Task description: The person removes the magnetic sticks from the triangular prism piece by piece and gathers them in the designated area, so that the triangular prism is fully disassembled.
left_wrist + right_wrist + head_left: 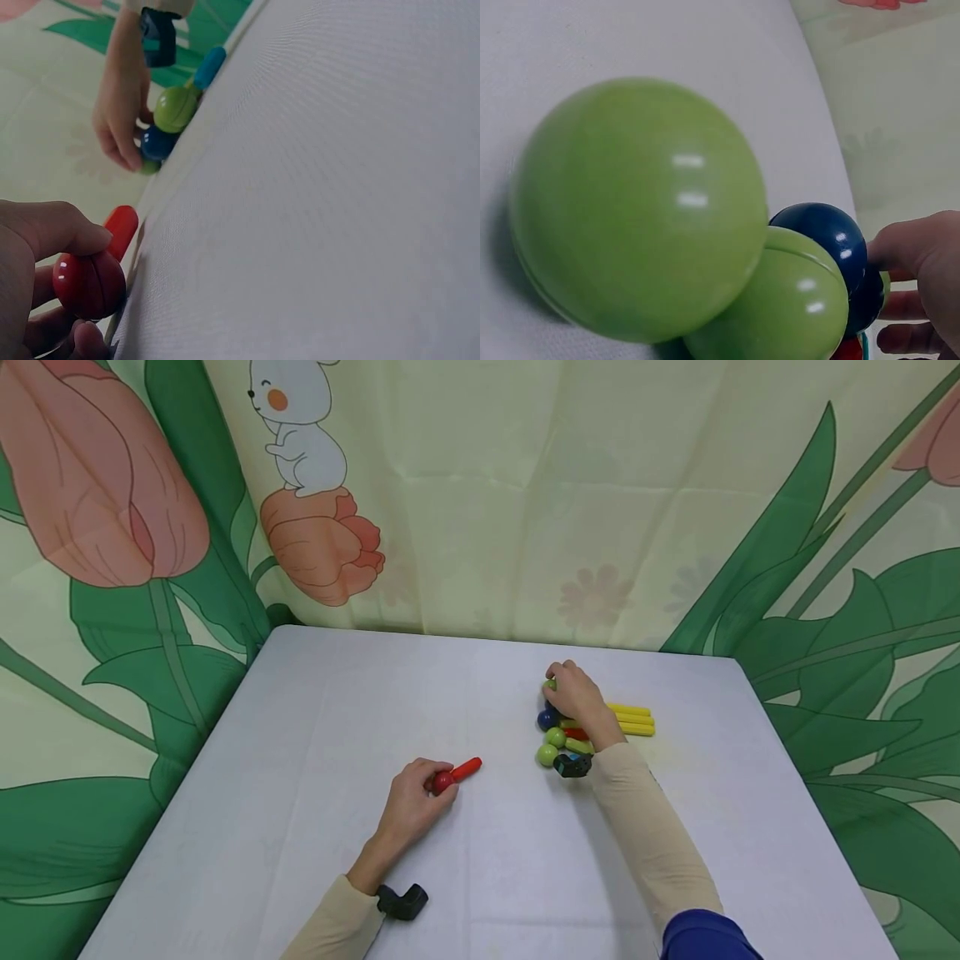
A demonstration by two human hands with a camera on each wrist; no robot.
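Observation:
Near the middle of the table, my left hand [412, 795] grips the round head of a red maraca [444, 782]. In the left wrist view, the thumb lies on top of the red maraca [90, 285], and its handle points away from the palm. My right hand [577, 693] reaches to the far end of a group of maracas and holds a green maraca [550, 684] by its round head. Just nearer lie a dark blue maraca [548, 720] and two more green maracas [547, 754]. The right wrist view shows a green head [637, 210] large in front, partly hiding the others.
Several yellow handles [633, 720] extend rightward from the group, and a bit of red [576, 734] shows among them. A white cloth covers the table [337, 710]. Behind it hangs a printed curtain [480, 510] with tulips and a rabbit. Each wrist carries a black camera [402, 902].

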